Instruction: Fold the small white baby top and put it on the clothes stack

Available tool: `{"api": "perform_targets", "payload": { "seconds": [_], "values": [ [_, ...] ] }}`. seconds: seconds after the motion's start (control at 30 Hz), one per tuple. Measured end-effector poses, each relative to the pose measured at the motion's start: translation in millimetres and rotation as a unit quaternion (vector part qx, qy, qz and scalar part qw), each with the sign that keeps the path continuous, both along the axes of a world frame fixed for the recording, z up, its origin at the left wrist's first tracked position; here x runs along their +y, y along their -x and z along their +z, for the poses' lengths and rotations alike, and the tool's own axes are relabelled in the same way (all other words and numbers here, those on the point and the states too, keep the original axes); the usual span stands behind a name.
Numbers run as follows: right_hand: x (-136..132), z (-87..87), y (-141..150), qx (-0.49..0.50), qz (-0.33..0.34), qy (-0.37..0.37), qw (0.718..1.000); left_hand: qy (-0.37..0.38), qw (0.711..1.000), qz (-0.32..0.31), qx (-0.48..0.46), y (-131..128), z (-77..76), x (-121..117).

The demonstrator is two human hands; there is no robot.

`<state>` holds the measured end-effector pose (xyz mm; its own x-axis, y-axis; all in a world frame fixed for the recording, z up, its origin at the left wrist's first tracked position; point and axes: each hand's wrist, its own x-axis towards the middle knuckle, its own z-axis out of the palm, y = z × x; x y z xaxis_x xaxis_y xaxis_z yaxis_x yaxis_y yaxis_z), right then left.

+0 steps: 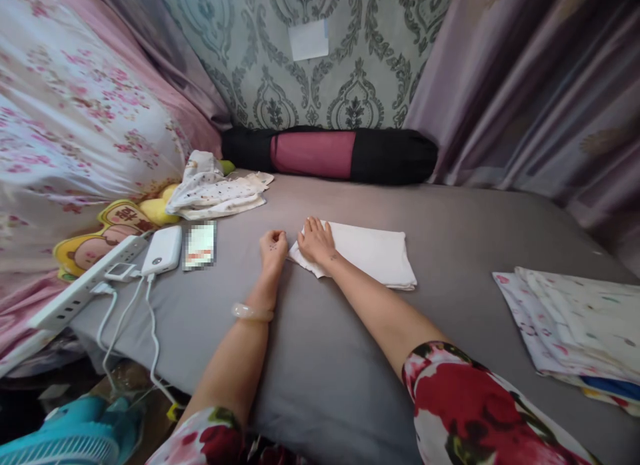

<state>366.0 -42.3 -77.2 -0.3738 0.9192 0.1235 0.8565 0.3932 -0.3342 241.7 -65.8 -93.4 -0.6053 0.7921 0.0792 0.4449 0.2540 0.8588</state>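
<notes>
A folded white cloth (pixel 373 252) lies on the grey bed sheet (pixel 450 225) in the middle. My right hand (pixel 316 241) rests on the cloth's left end, fingers bent down over its edge and pressing it. My left hand (pixel 273 246) sits just left of the cloth on the sheet, fingers curled under in a loose fist; whether it pinches the cloth's corner I cannot tell. A pale bangle (pixel 251 312) circles my left wrist.
A crumpled patterned garment (pixel 215 188) lies at the back left. A white power bank (pixel 163 250), a phone (pixel 200 245) and a power strip (pixel 85 285) sit at the left edge. Folded printed cloths (pixel 575 325) are stacked at right. A black-and-pink roll (pixel 330 153) lies along the wall.
</notes>
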Motion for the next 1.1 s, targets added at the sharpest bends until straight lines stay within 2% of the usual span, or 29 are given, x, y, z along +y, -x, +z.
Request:
{"api": "perform_targets", "payload": {
  "seconds": [0.17,0.33,0.67,0.8,0.9,0.97,1.1],
  "values": [
    [-22,9.4,7,0.01,-0.01,-0.005,1.0,-0.004,1.0,0.002,-0.007,-1,5.7,-2],
    [-39,8.0,16,0.006,0.006,0.004,1.0,-0.014,1.0,-0.002,-0.011,-2,8.0,-3],
    [-40,6.4,14,-0.007,0.007,-0.002,1.0,-0.027,0.999,-0.035,-0.025,-8,4.4,-2],
    [-36,7.3,12,0.031,0.013,0.019,0.999,-0.029,0.999,-0.035,-0.013,-11,7.3,-3],
    [-34,11.0,2,0.066,-0.004,0.021,0.998,-0.025,0.998,-0.041,0.042,-13,11.5,-6],
    [-36,14.3,-12,0.066,-0.023,0.007,0.998,-0.015,0.992,-0.054,0.109,-16,14.9,-10],
    [-48,18.5,-53,0.009,-0.062,-0.017,0.998,-0.033,0.955,-0.129,0.266,-30,22.4,-23]
  ]
}}
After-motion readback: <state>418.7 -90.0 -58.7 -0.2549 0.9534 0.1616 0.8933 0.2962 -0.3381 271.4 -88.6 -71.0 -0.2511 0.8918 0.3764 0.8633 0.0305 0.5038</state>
